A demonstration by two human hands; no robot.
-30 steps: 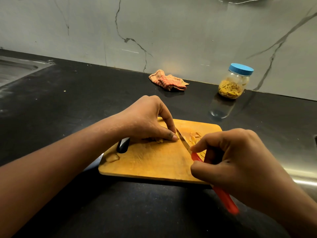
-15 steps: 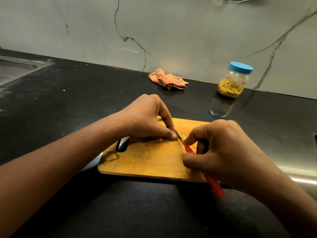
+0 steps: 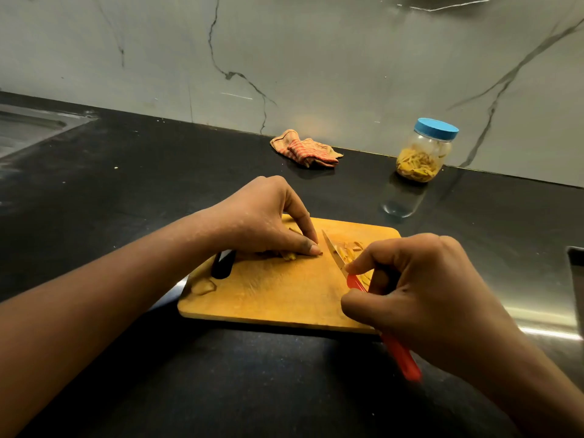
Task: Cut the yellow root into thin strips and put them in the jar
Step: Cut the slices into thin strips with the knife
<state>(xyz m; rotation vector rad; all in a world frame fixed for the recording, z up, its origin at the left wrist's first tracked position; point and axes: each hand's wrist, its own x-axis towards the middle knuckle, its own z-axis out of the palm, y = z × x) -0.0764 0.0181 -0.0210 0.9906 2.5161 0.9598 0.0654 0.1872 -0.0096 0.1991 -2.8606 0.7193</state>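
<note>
On the board (image 3: 278, 295), the left hand (image 3: 268, 222) curls over the root (image 3: 289, 256), pinning it near the board's middle (only a small yellow end shows). The right hand (image 3: 420, 289) grips the knife (image 3: 335, 251) at the board's right side, with the blade just beside the left fingertips (image 3: 314, 249). With so little root to hold, a slip could bring the edge onto a finger. Cut strips (image 3: 350, 248) lie at the board's far right. The jar (image 3: 422, 153), beyond that corner, is lidded, so carrying them risks spills.

no readable text, labels, brands, numbers or signs anywhere
</note>
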